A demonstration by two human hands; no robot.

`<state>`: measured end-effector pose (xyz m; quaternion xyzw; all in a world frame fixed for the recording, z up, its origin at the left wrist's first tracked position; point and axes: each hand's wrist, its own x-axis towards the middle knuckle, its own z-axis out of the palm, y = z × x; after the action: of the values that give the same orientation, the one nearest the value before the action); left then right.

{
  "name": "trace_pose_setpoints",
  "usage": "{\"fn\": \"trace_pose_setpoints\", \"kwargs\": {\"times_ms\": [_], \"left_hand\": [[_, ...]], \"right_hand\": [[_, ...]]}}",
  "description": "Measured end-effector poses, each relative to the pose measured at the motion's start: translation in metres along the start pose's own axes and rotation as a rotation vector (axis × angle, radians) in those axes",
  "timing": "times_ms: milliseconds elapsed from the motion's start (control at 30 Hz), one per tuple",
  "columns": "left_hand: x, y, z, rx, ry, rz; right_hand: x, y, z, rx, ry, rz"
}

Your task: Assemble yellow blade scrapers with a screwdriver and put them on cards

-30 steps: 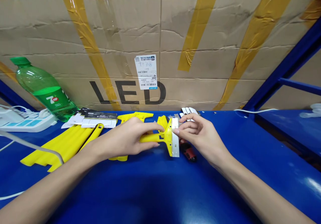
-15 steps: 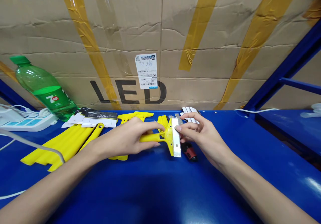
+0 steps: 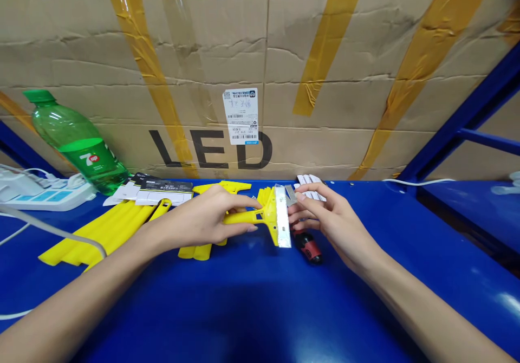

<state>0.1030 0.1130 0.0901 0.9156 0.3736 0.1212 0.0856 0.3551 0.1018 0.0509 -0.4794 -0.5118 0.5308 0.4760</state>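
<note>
My left hand point(image 3: 207, 216) is closed round the handle of a yellow scraper point(image 3: 268, 214), its head turned to the right. A pale, shiny blade strip point(image 3: 283, 219) lies along the head's edge. Just right of it, the thumb and forefinger of my right hand point(image 3: 325, 206) pinch the edge of a small grey metal plate point(image 3: 291, 195); the other fingers curl below. Beneath that hand lies a red and black tool handle point(image 3: 311, 248), partly hidden. More yellow scraper parts point(image 3: 195, 252) lie under and behind my left hand.
Yellow handles point(image 3: 101, 227) and printed cards point(image 3: 162, 190) lie at the left. A green bottle point(image 3: 91, 154) leans by a white power strip point(image 3: 60, 195) with cables. White strips point(image 3: 311, 181) lie at the back. A large cardboard box point(image 3: 345, 135) stands behind the blue table point(image 3: 260, 303).
My right thumb has come off the scraper's blade strip and moved right, to the small metal plate. The scraper has tilted slightly in my left hand. The view has shifted a little.
</note>
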Motion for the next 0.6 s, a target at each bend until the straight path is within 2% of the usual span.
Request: {"fn": "trace_pose_setpoints", "kwargs": {"times_ms": [67,167,300,433,600], "left_hand": [[0.000,-0.002,-0.005,0.009,-0.020,-0.029],[-0.002,-0.008,-0.014,-0.001,-0.027,-0.071],[-0.005,-0.020,-0.026,-0.024,-0.044,-0.101],[-0.008,-0.027,-0.033,-0.048,-0.045,-0.121],[-0.008,-0.028,-0.033,-0.045,-0.071,-0.103]], "right_hand": [[0.004,-0.001,-0.003,-0.160,0.038,-0.075],[0.017,-0.005,-0.007,-0.584,0.053,-0.231],[0.038,-0.010,-0.002,-0.977,-0.109,-0.315],[0.054,-0.011,0.014,-1.214,-0.158,-0.330],[0.064,-0.012,0.032,-1.343,-0.146,-0.279]]}}
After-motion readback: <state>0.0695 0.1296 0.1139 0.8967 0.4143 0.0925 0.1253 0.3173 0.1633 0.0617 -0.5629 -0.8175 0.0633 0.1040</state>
